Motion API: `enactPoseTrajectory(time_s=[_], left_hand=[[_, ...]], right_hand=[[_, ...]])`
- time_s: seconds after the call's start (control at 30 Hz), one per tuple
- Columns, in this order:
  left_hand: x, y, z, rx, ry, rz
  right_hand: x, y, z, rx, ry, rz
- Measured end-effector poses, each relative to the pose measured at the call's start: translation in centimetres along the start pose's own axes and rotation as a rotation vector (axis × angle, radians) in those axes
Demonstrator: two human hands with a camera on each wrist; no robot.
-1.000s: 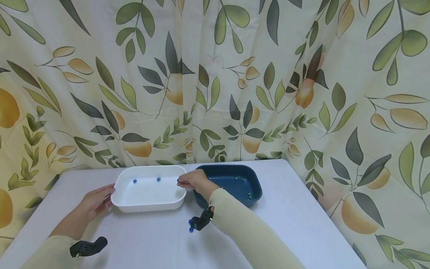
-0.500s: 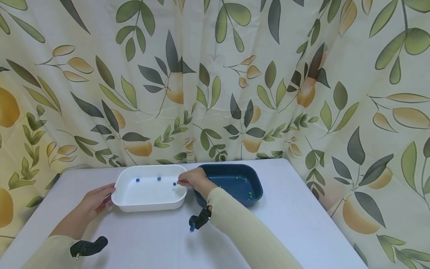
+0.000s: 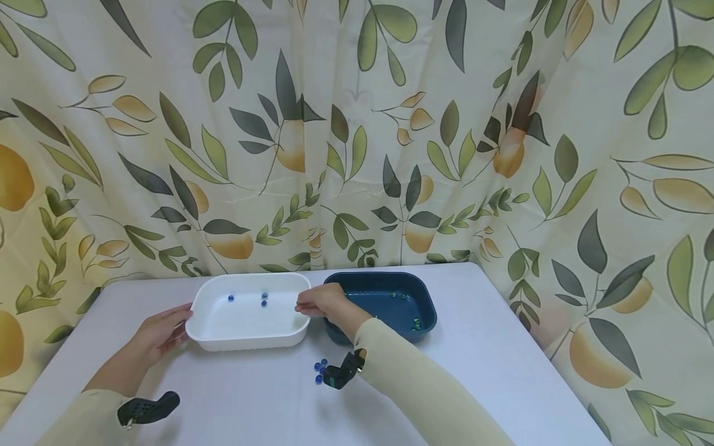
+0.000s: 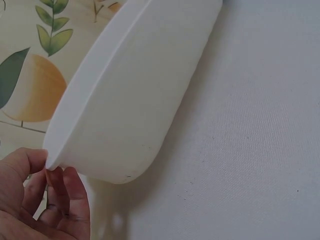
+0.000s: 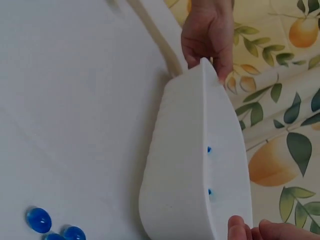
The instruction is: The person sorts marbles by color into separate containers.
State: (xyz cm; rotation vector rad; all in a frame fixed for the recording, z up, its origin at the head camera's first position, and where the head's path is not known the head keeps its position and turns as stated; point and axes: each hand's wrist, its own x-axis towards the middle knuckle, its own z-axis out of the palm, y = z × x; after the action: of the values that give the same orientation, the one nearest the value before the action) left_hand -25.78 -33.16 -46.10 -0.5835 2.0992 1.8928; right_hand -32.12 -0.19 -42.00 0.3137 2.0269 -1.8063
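A white tray stands at the left of the table, with three blue marbles inside. My left hand grips its left end; in the left wrist view the thumb and fingers pinch the rim. My right hand hovers at the tray's right end, fingertips over the rim, nothing visible between them. In the right wrist view its fingertips show at the bottom edge. Several blue marbles lie on the table in front, partly below the right wrist camera.
A dark blue tray stands right of the white one, partly behind my right hand and forearm, with several green marbles in it. The white-covered table ends at a patterned curtain.
A blue marble left my right fingers and rolled left in the white tray, to beside another marble. My right hand shifted slightly right. More table marbles now show. The left hand stayed put.
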Motion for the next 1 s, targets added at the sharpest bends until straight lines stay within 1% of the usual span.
enactPoseTrajectory(time_s=[0.2,0.5,0.67,0.87,1.0], left_hand=[[0.0,-0.1,0.0,0.005,0.001,0.001],[0.0,-0.2,0.0,-0.004,0.0,0.003],[0.1,-0.1,0.0,0.012,0.009,0.0],[0.2,0.0,0.1,0.027,0.021,-0.016],[0.1,0.0,0.3,0.039,0.015,-0.018]], right_hand=[[-1.3,0.9,-1.4,-0.039,-0.086,-0.04],[-3.8,2.4,-4.0,-0.132,-0.163,-0.094],[-5.2,3.6,-5.2,-0.214,-0.162,-0.144],[-6.8,5.6,-6.3,-0.293,-0.144,-0.23],[-7.5,6.9,-6.6,-0.326,-0.128,-0.25]])
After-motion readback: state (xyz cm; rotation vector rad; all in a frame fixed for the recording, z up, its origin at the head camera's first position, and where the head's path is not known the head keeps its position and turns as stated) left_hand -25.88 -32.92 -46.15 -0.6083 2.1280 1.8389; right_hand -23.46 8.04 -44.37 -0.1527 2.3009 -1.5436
